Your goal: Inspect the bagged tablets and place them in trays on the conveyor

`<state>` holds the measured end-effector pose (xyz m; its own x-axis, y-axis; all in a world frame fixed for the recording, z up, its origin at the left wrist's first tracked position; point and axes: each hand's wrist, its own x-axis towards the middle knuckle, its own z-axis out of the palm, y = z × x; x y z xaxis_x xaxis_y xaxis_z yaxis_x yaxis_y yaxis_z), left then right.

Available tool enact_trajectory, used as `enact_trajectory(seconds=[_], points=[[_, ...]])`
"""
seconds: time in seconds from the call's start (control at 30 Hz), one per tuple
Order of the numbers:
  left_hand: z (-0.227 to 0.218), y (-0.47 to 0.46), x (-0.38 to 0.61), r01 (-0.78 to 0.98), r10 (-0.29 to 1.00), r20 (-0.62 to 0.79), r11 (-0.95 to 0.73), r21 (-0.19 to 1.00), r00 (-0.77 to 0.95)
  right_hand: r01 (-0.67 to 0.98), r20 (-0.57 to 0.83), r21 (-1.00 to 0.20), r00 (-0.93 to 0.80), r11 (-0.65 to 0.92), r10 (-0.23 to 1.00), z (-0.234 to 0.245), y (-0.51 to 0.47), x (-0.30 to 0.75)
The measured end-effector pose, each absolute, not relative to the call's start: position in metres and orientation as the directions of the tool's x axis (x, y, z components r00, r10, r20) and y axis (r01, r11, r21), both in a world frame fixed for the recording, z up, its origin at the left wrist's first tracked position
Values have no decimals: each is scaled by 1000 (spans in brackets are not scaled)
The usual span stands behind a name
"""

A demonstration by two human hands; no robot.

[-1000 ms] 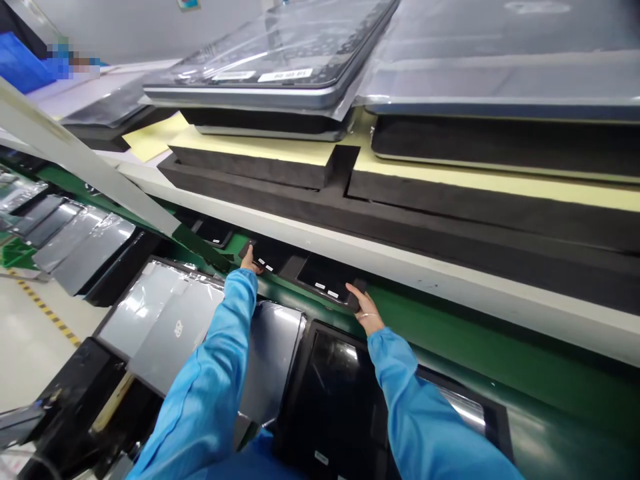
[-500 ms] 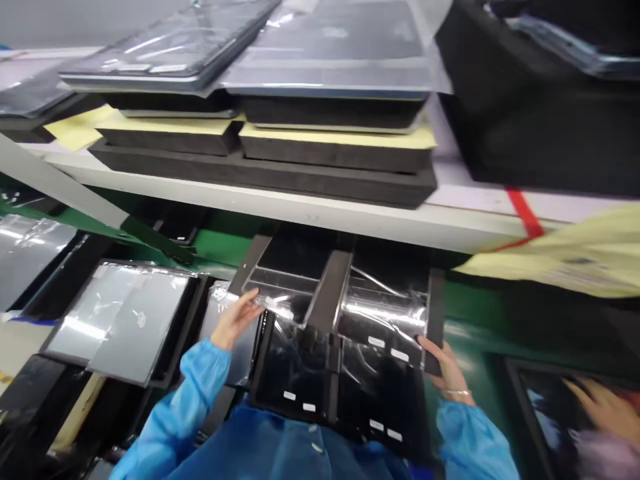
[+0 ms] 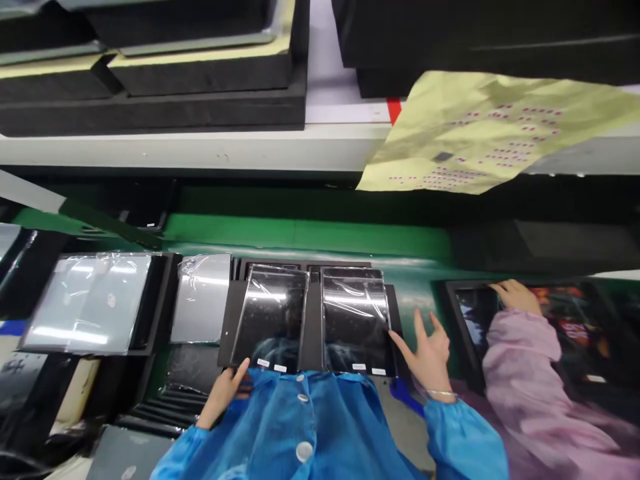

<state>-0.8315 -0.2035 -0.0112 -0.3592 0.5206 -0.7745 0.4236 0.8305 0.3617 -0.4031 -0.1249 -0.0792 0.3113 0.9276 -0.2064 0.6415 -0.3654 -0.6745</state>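
A dark foam tray [image 3: 313,320] lies close to my body, holding a left tablet [image 3: 273,317] and a right tablet [image 3: 354,320], both black, glossy and film-wrapped. White labels show along their near edges. My left hand [image 3: 227,393] is closed on the tray's near left corner, thumb at the edge and fingers partly hidden below. Beside the right edge, my right hand [image 3: 427,350] is open with its fingers spread. Its thumb is near the tray; whether it touches I cannot tell. Behind, another dark tray [image 3: 345,264] is mostly covered.
Film-wrapped silver panels [image 3: 93,303] and a grey panel [image 3: 203,300] lie to the left on the green bench [image 3: 310,233]. A white shelf [image 3: 250,152] crosses above, with yellow paper [image 3: 465,140] hanging down. At right, a co-worker's hand [image 3: 517,297] rests by another tray [image 3: 453,293].
My right hand has gone from gripping a tray's edge to spread fingers beside it. My left hand is now lower, at the near left corner. The view has turned, showing more of the co-worker's arm.
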Motion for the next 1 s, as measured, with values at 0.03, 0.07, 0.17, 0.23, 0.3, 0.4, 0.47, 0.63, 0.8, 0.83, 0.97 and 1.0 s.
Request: enact_trajectory(seconds=[0.03, 0.07, 0.17, 0.23, 0.3, 0.4, 0.47, 0.63, 0.8, 0.83, 0.97, 1.0], points=[[-7, -199, -833, 494, 539, -753, 805, 329, -377, 766, -93, -586, 259, -263, 961, -76, -120, -421], [-4, -192, -831, 558, 565, -726, 773, 300, -392, 843, -43, -503, 195, -190, 980, -72, -116, -443], [-3, -164, -804, 710, 689, -626, 641, 292, -365, 942, -172, -318, 52, -105, 984, -63, -107, -513], [-13, -143, -774, 800, 810, -512, 496, 336, -287, 961, -285, -248, 49, -123, 957, -61, -105, -548], [-28, -124, -744, 931, 926, -323, 278, 237, -194, 956, -324, -251, 66, -153, 944, -61, -104, -564], [-47, -108, -717, 970, 951, -266, 201, 135, -161, 923, -318, -343, 58, -172, 946, -58, -103, -565], [-48, -104, -711, 969, 947, -274, 208, 131, -166, 902, -324, -393, 49, -181, 945, -51, -103, -559], [8, -99, -741, 952, 951, -302, 152, 266, -68, 788, -308, -579, 28, -211, 951, -18, -100, -511], [66, -96, -843, 933, 960, -138, 270, 237, -243, 562, -292, -746, 206, -357, 934, 14, -75, -415], [71, -95, -865, 933, 959, -79, 284, 222, -273, 491, -312, -781, 229, -387, 922, 19, -71, -399], [83, -94, -913, 854, 964, -50, 256, 453, -262, 162, -427, -864, 266, -477, 864, 37, -83, -377], [87, -96, -910, 810, 958, -58, 269, 521, -280, 79, -447, -871, 282, -485, 849, 40, -90, -381]])
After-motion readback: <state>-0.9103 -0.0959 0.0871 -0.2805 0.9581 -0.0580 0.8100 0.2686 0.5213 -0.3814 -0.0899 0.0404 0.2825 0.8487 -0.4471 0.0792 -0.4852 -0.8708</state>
